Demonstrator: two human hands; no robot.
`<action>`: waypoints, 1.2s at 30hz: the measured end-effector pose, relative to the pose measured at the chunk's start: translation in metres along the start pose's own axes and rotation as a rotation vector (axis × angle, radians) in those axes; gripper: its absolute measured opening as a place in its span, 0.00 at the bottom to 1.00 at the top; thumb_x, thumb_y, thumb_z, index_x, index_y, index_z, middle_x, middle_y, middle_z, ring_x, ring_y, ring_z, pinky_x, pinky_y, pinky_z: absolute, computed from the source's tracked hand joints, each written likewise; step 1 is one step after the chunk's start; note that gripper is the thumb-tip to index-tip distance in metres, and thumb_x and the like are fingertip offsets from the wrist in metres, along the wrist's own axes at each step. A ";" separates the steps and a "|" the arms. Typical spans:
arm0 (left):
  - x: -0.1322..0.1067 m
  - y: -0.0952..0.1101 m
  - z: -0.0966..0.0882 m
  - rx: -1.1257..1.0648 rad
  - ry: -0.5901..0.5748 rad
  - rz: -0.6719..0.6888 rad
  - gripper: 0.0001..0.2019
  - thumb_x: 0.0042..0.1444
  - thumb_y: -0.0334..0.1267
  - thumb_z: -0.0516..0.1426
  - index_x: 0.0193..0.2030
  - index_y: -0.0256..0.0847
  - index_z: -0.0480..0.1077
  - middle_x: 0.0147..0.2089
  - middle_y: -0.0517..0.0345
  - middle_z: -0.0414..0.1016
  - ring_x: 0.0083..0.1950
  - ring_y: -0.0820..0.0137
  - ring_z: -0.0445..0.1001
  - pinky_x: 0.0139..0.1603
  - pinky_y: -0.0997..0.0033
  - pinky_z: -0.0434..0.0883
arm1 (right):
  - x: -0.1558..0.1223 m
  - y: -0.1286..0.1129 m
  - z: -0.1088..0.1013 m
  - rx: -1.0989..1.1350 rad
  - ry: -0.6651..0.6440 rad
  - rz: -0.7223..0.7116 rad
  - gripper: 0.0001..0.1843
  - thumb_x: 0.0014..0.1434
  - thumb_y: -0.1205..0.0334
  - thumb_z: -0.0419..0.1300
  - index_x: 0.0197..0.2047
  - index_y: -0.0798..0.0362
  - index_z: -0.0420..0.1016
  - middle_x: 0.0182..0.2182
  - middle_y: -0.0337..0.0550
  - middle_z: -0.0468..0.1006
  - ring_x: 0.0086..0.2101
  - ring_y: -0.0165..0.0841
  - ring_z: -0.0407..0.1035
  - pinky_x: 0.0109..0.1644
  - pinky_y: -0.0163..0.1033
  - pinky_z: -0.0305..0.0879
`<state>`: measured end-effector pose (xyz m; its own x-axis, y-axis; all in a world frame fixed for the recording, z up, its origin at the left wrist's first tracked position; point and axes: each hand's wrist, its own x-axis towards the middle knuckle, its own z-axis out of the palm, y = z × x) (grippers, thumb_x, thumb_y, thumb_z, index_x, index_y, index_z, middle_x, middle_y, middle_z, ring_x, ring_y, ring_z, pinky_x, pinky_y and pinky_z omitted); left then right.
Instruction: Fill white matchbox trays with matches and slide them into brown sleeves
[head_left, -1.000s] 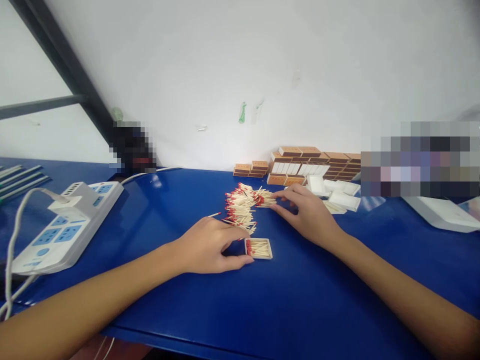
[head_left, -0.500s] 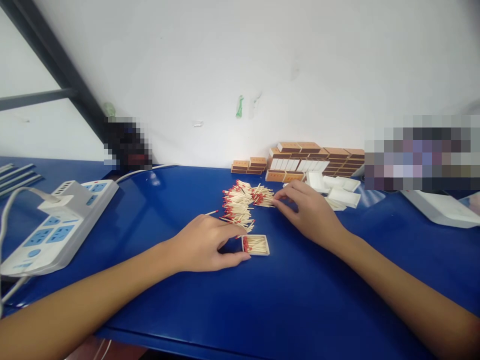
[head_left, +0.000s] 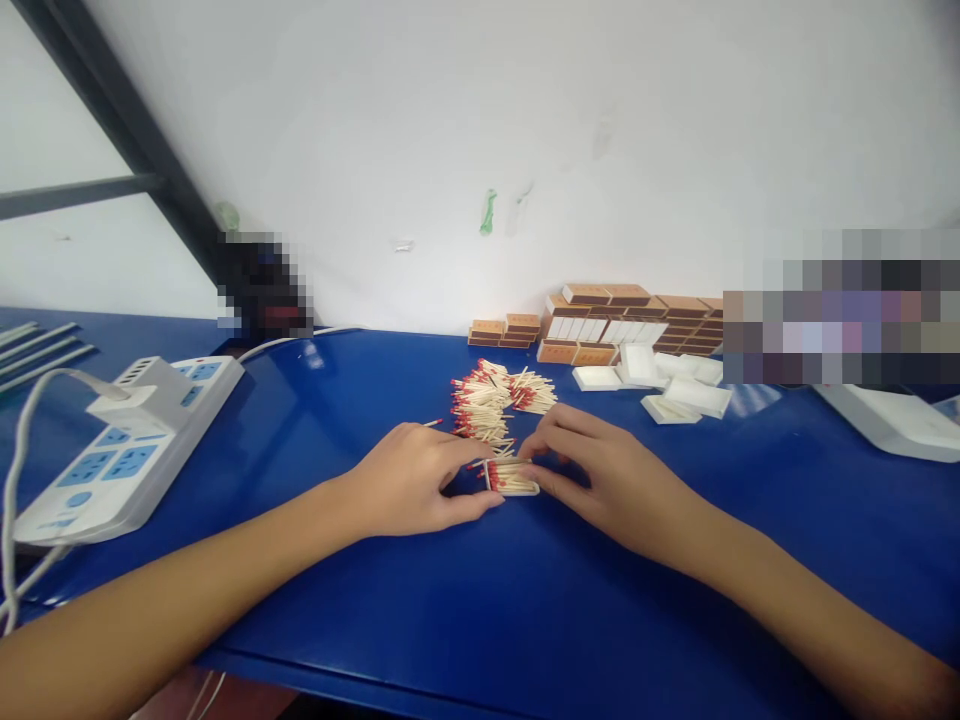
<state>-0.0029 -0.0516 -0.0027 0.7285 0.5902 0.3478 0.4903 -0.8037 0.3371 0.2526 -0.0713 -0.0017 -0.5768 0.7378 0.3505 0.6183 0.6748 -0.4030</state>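
Note:
A small white matchbox tray point(head_left: 512, 478) filled with red-tipped matches lies on the blue table point(head_left: 480, 600). My left hand point(head_left: 412, 480) curls round the tray's left end, thumb and forefinger pinching it. My right hand point(head_left: 600, 480) has come to the tray's right end, its fingertips pressed together over the matches; what they hold is hidden. Just behind the tray lies a loose heap of matches point(head_left: 495, 400).
Brown matchbox sleeves point(head_left: 637, 320) are stacked against the wall, with empty white trays point(head_left: 660, 385) before them. A white power strip point(head_left: 127, 445) with a plugged-in adapter and cable sits at the left. A white flat object point(head_left: 892, 425) lies at the far right.
My right hand has left the match heap and drawn back to the tray's right end. My left hand has stayed on the tray.

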 end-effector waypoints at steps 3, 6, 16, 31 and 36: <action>0.000 0.000 0.000 0.001 -0.025 0.007 0.15 0.63 0.47 0.62 0.49 0.40 0.78 0.22 0.67 0.70 0.23 0.76 0.70 0.28 0.76 0.64 | -0.001 0.001 0.001 0.017 0.005 -0.012 0.04 0.69 0.64 0.59 0.44 0.50 0.76 0.41 0.45 0.75 0.39 0.34 0.72 0.42 0.40 0.70; 0.000 -0.001 0.000 0.015 -0.017 0.014 0.15 0.64 0.48 0.62 0.49 0.40 0.78 0.22 0.68 0.69 0.23 0.76 0.69 0.28 0.75 0.63 | -0.003 0.001 0.002 0.030 -0.001 -0.027 0.06 0.69 0.65 0.58 0.43 0.50 0.77 0.40 0.45 0.75 0.39 0.34 0.72 0.42 0.40 0.70; 0.001 0.000 0.000 0.004 -0.049 0.024 0.14 0.62 0.46 0.63 0.49 0.40 0.78 0.22 0.68 0.70 0.23 0.76 0.69 0.27 0.75 0.62 | -0.002 -0.003 0.007 0.023 -0.005 0.008 0.05 0.68 0.63 0.60 0.39 0.52 0.74 0.37 0.44 0.74 0.38 0.34 0.70 0.40 0.40 0.66; -0.002 0.002 0.003 -0.058 0.102 0.000 0.16 0.61 0.46 0.64 0.52 0.41 0.77 0.21 0.70 0.66 0.23 0.77 0.68 0.28 0.76 0.62 | 0.002 0.009 -0.012 -0.109 0.248 -0.042 0.09 0.70 0.61 0.58 0.38 0.52 0.76 0.31 0.42 0.73 0.31 0.31 0.67 0.35 0.37 0.64; -0.004 0.006 0.008 -0.039 0.038 0.036 0.13 0.61 0.45 0.64 0.48 0.40 0.78 0.21 0.70 0.67 0.22 0.77 0.67 0.26 0.75 0.60 | -0.008 0.065 -0.051 -0.430 0.506 0.266 0.11 0.65 0.59 0.63 0.32 0.53 0.75 0.25 0.40 0.73 0.25 0.30 0.64 0.31 0.37 0.58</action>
<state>0.0011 -0.0594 -0.0085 0.7262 0.5644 0.3925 0.4446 -0.8211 0.3579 0.3248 -0.0328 0.0128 -0.1237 0.7248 0.6778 0.9195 0.3405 -0.1963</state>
